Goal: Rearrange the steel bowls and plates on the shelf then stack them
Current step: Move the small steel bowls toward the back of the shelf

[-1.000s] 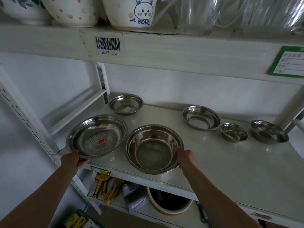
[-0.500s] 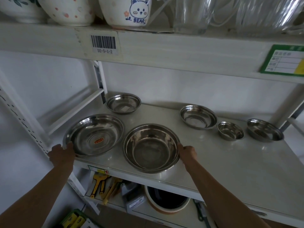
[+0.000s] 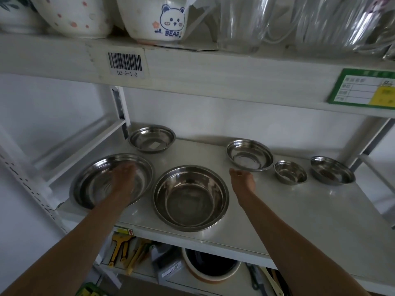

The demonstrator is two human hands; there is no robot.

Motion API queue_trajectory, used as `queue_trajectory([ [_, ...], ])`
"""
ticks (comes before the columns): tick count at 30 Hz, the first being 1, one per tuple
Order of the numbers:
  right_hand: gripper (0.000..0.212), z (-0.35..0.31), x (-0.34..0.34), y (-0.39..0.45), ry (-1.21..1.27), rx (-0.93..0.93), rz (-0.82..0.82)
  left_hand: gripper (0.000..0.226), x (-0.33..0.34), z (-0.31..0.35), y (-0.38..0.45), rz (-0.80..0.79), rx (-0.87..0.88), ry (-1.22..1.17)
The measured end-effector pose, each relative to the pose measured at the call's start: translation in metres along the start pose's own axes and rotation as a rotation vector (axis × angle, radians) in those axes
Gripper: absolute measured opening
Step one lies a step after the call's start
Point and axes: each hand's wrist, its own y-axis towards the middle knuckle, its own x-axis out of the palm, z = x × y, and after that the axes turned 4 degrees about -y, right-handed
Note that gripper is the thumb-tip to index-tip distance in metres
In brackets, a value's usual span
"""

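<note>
Six steel vessels sat on the shelf (image 3: 288, 214). At lower left, the plate (image 3: 89, 184); at centre, the large bowl (image 3: 190, 197). The left hand (image 3: 125, 174) hovered over the plate, blurred; whether it touched the plate could not be told. The right hand (image 3: 242, 178) was open and empty, between the large bowl and the mid bowl (image 3: 249, 154). The hands were apart. At right stood the small bowl (image 3: 290, 172) and the end bowl (image 3: 332, 170); at rear left, the back bowl (image 3: 152, 138).
</note>
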Motion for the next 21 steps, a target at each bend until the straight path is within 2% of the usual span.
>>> queue_trajectory([
  [2,0.048,-0.011,0.005,0.002,0.014,-0.01,-0.027,0.019,0.018,0.011,0.001,-0.044,-0.02,-0.109],
  [6,0.038,-0.038,0.018,0.005,0.042,-0.045,-0.079,0.023,0.042,0.022,0.01,-0.084,-0.094,-0.25],
  [10,0.041,-0.066,0.043,0.016,0.055,-0.072,-0.119,0.022,0.048,0.024,0.024,-0.139,-0.094,-0.269],
  [13,0.036,-0.082,0.069,0.027,0.098,-0.048,-0.138,0.025,0.047,0.026,0.035,-0.152,-0.067,-0.263],
  [18,0.026,-0.111,0.11,0.041,0.08,-0.017,-0.196,0.027,0.042,0.03,0.055,-0.146,-0.094,-0.268],
  [21,0.028,-0.122,0.139,0.05,0.065,-0.001,-0.229,0.026,0.035,0.028,0.072,-0.107,-0.063,-0.201],
])
